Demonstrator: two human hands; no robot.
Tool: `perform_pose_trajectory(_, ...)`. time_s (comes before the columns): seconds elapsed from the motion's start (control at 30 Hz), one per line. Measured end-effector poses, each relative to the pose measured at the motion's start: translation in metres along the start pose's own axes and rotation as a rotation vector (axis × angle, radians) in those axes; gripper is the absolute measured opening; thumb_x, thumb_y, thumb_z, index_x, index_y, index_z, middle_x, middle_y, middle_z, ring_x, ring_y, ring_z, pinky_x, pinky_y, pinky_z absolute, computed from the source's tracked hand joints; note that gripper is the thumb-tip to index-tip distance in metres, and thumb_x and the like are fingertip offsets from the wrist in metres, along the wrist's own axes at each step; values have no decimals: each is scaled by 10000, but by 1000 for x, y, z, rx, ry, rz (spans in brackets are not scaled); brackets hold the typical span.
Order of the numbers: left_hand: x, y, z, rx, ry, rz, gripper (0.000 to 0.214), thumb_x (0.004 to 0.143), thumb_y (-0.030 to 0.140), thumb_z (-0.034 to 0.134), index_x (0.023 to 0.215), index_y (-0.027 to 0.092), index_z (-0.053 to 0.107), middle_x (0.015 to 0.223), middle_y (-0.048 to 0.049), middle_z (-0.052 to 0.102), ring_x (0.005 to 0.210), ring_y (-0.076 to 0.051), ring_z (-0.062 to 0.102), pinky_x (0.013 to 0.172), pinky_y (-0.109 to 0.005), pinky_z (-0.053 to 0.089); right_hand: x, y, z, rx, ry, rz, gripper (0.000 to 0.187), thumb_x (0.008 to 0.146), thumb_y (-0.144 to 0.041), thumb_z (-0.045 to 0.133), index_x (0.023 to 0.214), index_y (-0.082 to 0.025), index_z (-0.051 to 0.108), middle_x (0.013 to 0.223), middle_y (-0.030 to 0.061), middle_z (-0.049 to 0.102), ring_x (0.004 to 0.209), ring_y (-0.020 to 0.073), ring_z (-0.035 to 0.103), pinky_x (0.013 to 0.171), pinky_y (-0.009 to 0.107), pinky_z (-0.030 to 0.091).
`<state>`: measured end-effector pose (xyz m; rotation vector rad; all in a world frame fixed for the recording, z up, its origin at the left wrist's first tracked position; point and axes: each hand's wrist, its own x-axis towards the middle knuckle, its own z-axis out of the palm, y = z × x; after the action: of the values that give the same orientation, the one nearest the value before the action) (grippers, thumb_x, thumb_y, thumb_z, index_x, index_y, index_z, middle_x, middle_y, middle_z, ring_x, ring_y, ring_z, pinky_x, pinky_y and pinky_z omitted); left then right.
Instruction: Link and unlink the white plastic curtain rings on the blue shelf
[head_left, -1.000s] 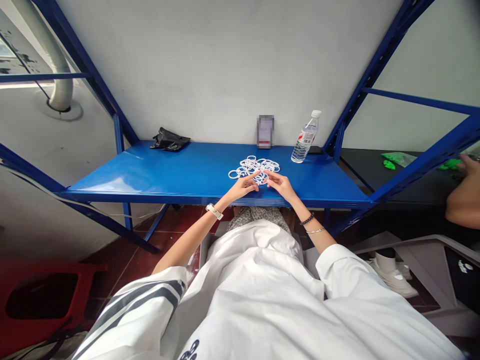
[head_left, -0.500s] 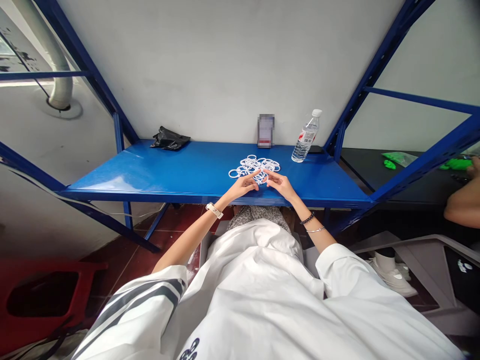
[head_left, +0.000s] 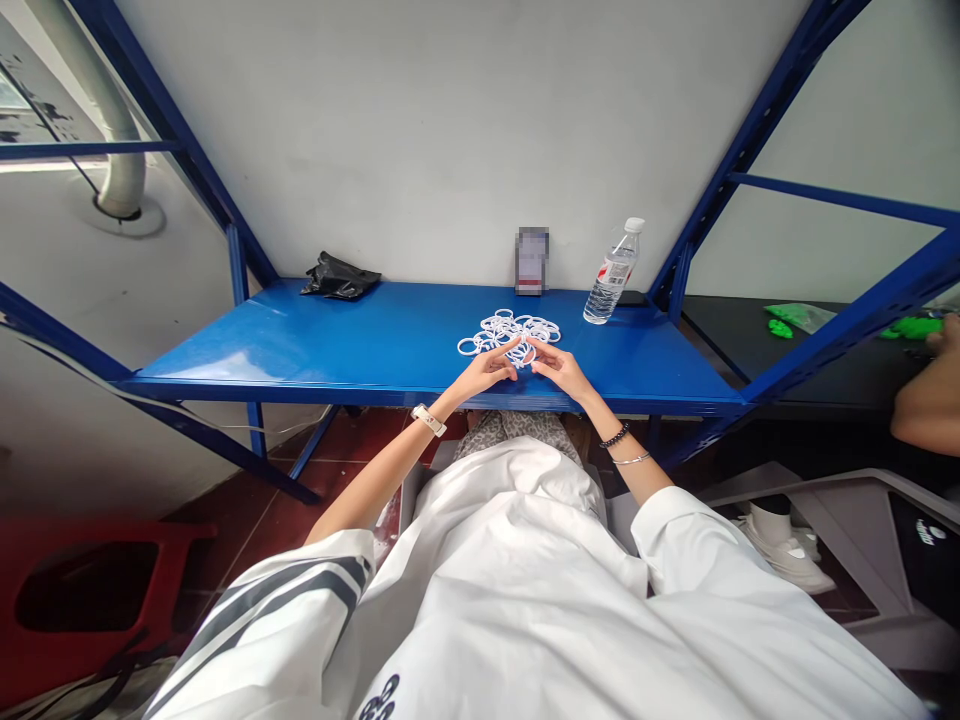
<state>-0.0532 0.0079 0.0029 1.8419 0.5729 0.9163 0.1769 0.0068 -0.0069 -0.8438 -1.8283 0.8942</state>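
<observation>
A tangled pile of thin white rings (head_left: pixel 509 328) lies near the front edge of the blue table (head_left: pixel 390 345). My left hand (head_left: pixel 486 372) reaches the near side of the pile, its index finger stretched along the rings and its thumb apart. From the other side comes my right hand (head_left: pixel 561 369), its fingers extended over the nearest rings with the thumb below. The two sets of fingertips almost meet. Both hands touch the pile, and neither is wrapped round a ring that I can make out.
A crumpled black plastic bag (head_left: pixel 339 277) sits at the back left. Against the wall stands a phone (head_left: pixel 532 262), with a water bottle (head_left: pixel 613 275) to its right. Blue frame posts flank the table. At far right, a person's arm (head_left: pixel 930 400) is near green items (head_left: pixel 911 328).
My hands and the ring pile look almost the same. The other person's arm at far right has shifted slightly.
</observation>
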Motion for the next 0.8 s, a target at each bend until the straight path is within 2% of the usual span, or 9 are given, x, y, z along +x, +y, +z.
perform_pose_trajectory(0.8,1,-4,-1,3,-14,27,682,910,229,581,1552,179,355,836,-22,704,826,-147,655,835,-282,493,0,-1,-1,-24,6,16,588,851,-468,668,1396,-262,589,1050,68,747,845,215,688,861,415,595)
